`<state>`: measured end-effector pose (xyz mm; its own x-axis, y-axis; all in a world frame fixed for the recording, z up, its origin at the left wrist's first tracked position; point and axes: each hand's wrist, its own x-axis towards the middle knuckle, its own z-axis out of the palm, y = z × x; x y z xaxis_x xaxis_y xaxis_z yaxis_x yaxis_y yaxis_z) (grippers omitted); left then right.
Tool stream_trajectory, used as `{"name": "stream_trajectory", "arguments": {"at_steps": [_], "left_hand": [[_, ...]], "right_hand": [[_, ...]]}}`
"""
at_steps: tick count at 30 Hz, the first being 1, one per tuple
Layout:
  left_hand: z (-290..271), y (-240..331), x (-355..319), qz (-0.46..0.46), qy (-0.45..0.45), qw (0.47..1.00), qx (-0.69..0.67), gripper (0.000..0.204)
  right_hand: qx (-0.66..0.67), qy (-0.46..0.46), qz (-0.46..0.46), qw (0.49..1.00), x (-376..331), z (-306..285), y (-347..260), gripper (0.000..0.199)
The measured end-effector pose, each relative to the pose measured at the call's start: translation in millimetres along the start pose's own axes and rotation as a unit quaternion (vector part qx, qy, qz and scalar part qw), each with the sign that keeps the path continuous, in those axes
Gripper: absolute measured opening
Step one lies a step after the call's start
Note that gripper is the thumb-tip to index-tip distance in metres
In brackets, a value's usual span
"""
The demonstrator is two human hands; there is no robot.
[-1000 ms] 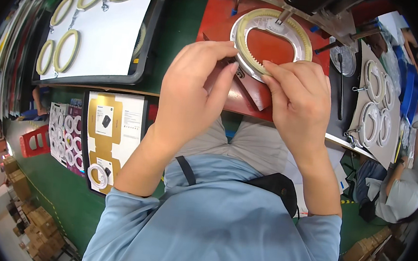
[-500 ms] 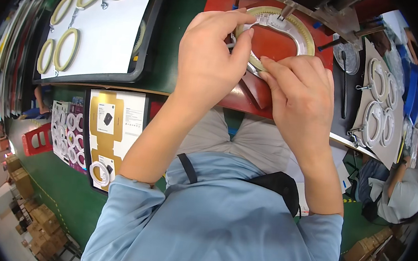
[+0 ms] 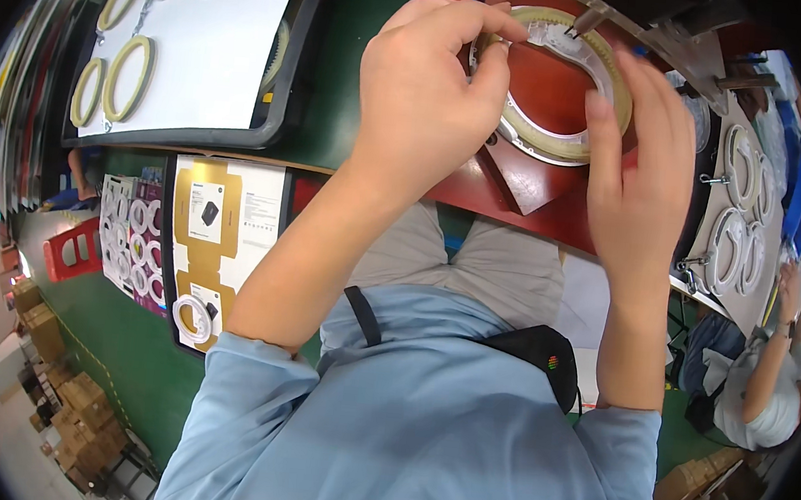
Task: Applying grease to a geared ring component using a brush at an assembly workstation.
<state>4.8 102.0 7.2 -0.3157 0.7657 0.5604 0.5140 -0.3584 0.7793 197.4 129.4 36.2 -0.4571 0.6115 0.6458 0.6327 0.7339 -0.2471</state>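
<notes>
A pale yellow and clear plastic ring with fine teeth around it lies on the red work surface, under the metal tip of a machine. My left hand is closed at the ring's left side, thumb and forefinger pinching its rim. My right hand straddles the ring's right side, its thumb at the inner edge and its fingers along the outer edge. Both palms hide part of the rim beneath them. Under the tip, a clear plastic piece sits on the ring's far part.
On the left, a black-edged tray with white lining holds several yellowish rings. To the right, a grey board carries several white rings and metal clips. Below left stands a printed carton sheet with one white ring. Another person sits at right.
My right hand has moved from the ring's near edge to its right side, and its fingers have spread. The ring appears farther right, and my left hand stays at its left rim.
</notes>
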Motion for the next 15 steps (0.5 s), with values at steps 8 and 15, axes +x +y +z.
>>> {"name": "stream_trajectory", "arguments": {"at_steps": [8,15], "left_hand": [[-3,6,3,0.062,0.001,0.996,0.066,0.012],[-6,3,2,0.039,-0.016,0.997,0.069,0.012]], "right_hand": [[-0.008,-0.156,0.088,0.984,10,9,9,0.057],[-0.041,-0.164,0.066,0.983,12,9,1,0.057]]}}
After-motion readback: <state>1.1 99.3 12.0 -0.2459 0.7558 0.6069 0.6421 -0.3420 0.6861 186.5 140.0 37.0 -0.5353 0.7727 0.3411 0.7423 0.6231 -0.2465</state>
